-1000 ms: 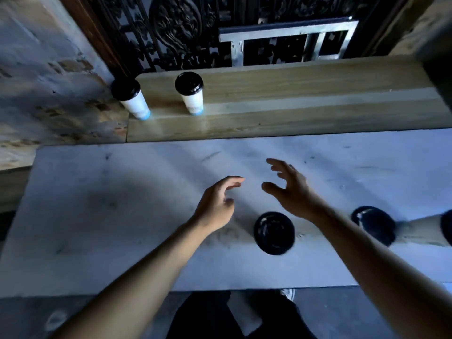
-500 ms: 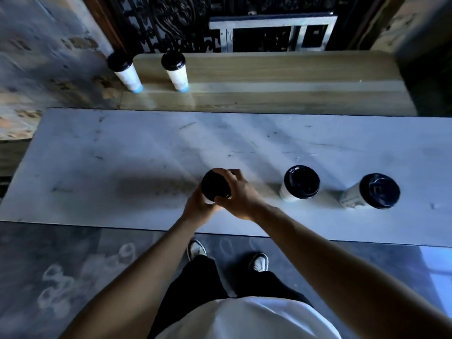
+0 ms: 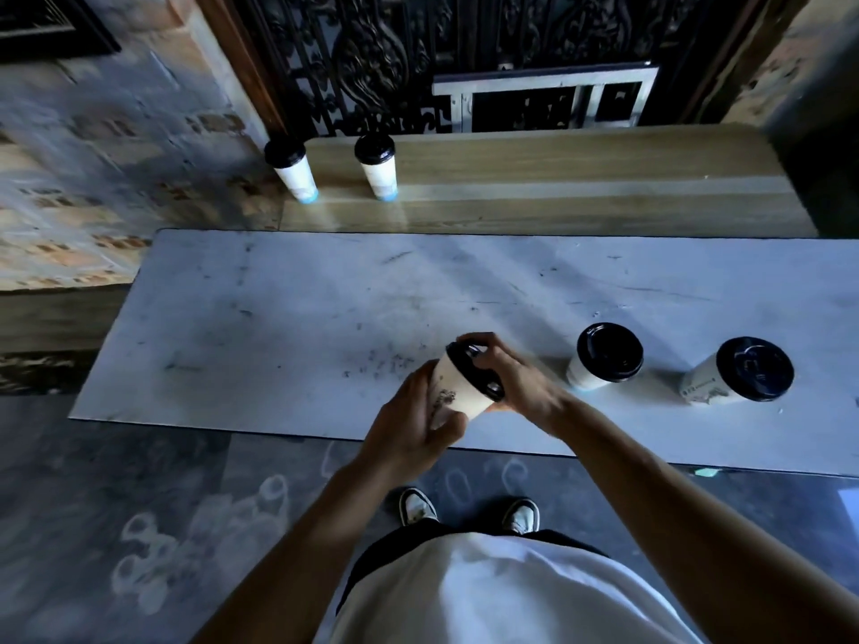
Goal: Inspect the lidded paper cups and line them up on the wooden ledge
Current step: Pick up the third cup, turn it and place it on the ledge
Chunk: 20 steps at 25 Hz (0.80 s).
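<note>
The white stone table [image 3: 279, 318] spans the middle of the scene, its near edge above the grey floor [image 3: 116, 504]. Beyond its far edge runs the wooden ledge [image 3: 581, 178], backed by a black ornamental grille [image 3: 372, 53].

2 lidded paper cups stand upright at the left end of the ledge: the left ledge cup [image 3: 293, 172] and, just to its right, the right ledge cup [image 3: 377, 165], apart from each other.

2 more cups stand on the right part of the table: the middle table cup [image 3: 604, 357] and the far-right table cup [image 3: 739, 371], well apart.

The held cup [image 3: 458, 388] is tilted above the table's near edge. The left hand [image 3: 413, 425] grasps its white body; the right hand [image 3: 516, 381] grips its black lid [image 3: 479, 371].
</note>
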Each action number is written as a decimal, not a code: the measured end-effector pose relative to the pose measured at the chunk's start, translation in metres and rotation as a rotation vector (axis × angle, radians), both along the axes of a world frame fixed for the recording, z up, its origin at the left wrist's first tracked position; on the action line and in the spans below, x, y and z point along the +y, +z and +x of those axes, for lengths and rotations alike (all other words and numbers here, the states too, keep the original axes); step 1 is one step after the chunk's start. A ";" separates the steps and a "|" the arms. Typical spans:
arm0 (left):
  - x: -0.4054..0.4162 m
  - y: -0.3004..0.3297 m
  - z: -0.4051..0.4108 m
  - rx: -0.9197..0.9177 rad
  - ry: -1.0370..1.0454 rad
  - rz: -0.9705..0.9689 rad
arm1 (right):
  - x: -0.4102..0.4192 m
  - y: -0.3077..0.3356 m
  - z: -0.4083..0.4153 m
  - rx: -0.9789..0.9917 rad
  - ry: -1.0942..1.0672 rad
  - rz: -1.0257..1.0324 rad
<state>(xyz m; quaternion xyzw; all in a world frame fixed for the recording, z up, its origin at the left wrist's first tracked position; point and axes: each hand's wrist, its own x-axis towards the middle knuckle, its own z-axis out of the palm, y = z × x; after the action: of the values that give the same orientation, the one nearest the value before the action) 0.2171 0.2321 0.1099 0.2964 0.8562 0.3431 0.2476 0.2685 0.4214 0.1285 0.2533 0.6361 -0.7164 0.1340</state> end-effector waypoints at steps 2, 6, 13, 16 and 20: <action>0.007 0.008 0.003 0.050 0.004 -0.038 | 0.000 0.003 -0.001 -0.041 -0.017 0.137; 0.022 0.021 0.003 0.009 0.042 -0.110 | 0.004 0.007 -0.004 0.021 -0.087 0.128; 0.041 0.037 -0.008 0.138 -0.019 -0.247 | 0.009 0.013 -0.004 0.187 -0.187 -0.071; 0.047 0.041 -0.014 0.150 -0.016 -0.244 | 0.012 0.015 -0.011 0.198 -0.187 -0.064; 0.049 0.042 -0.018 0.104 0.031 -0.215 | 0.018 0.024 -0.023 0.170 -0.067 0.108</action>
<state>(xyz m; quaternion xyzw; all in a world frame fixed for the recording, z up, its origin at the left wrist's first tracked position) 0.1987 0.2812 0.1515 0.2724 0.9042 0.2372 0.2277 0.2455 0.4399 0.1523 0.2196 0.6738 -0.7043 0.0415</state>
